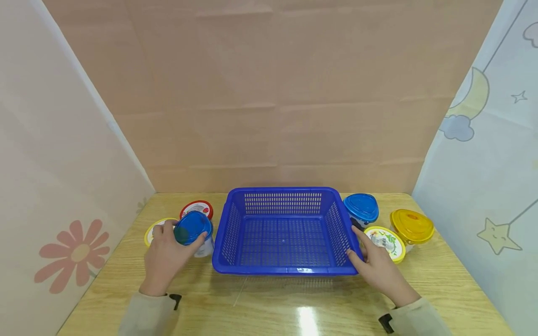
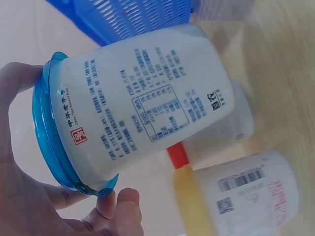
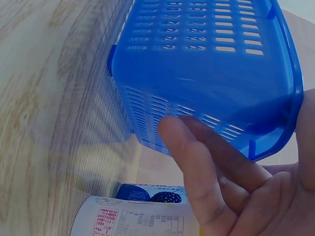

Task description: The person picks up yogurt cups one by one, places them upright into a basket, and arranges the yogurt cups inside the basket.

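My left hand (image 1: 166, 256) grips the blue lid of a white tub (image 1: 194, 228), left of the blue basket (image 1: 283, 270). In the left wrist view the tub (image 2: 142, 98) is tilted, thumb and fingers at opposite sides of its lid. My right hand (image 1: 380, 270) holds the basket's right rim near the front corner, thumb on the rim. Seen from the right wrist, fingers of that hand (image 3: 236, 182) lie against the outside of the basket wall (image 3: 197, 73). Nothing lies inside the basket.
Left of the basket stand a red-lidded tub (image 1: 196, 206) and a yellow-lidded one (image 1: 149, 232). On the right are a blue-lidded tub (image 1: 361, 207), a white-and-yellow-lidded tub (image 1: 388, 242) and a yellow-lidded tub (image 1: 413, 226). Walls (image 1: 273, 93) enclose the table's back and sides.
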`<state>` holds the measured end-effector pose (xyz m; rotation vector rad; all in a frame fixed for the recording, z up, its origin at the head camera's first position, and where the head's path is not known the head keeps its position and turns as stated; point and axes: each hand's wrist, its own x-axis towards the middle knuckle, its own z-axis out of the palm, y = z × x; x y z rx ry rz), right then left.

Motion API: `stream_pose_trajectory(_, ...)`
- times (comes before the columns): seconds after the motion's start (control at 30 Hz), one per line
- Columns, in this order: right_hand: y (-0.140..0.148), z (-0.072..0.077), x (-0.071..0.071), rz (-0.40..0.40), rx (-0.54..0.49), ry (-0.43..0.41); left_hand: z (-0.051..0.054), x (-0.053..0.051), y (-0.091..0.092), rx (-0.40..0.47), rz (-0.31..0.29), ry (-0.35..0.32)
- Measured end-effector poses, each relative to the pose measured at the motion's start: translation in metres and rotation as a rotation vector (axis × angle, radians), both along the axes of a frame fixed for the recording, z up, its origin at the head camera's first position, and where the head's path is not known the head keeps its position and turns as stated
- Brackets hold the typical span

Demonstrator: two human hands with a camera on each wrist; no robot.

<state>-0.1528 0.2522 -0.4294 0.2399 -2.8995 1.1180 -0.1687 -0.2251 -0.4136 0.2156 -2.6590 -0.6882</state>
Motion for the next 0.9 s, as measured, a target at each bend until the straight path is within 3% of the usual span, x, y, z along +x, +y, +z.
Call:
stream_pose_trajectory(0.27, -0.002, 0.003, 0.001, 0.002, 0.007, -0.018, 0.013, 0.001, 0.001, 0.006, 0.033, 0.018)
stream_pose_trajectory(0.9, -0.002, 0.002, 0.001, -0.011, -0.003, 0.001, 0.035, -0.004, 0.007, -0.046, 0.014, 0.15)
